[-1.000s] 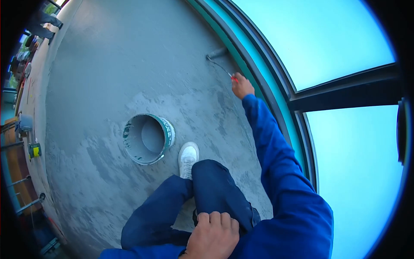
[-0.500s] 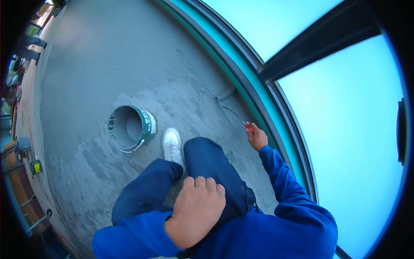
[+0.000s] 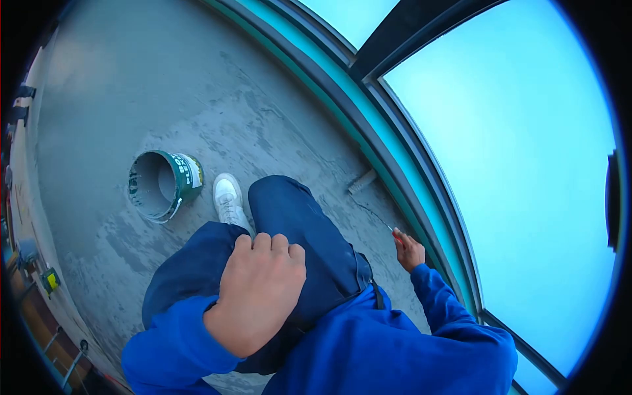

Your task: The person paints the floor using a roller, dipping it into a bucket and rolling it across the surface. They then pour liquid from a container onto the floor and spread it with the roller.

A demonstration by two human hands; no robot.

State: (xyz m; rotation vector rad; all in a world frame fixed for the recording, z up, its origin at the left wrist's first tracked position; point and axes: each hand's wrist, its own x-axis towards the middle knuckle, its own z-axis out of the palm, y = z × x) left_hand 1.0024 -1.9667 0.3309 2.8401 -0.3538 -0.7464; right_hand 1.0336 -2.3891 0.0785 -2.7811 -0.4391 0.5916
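Note:
My right hand [image 3: 409, 251] is closed around the red handle of a paint roller [image 3: 362, 182], whose head lies on the grey floor beside the teal window base. A thin wire frame joins handle and roller head. Over my lap, my left hand [image 3: 261, 289] is curled with its knuckles up; its fingertips are hidden, and nothing shows in it. A green bucket [image 3: 189, 172] with a grey-coated inside stands left of my white shoe [image 3: 228, 197], its handle hanging down.
Large bright window panes [image 3: 507, 151] in dark frames rise along the right. Wet-looking grey coating [image 3: 112, 85] covers the floor. At the left edge are a yellow-and-black tape measure [image 3: 50, 281], boards and metal rods.
The roller has moved along the window base toward my body, with my right hand. The view has shifted, so the bucket and my left hand appear further left.

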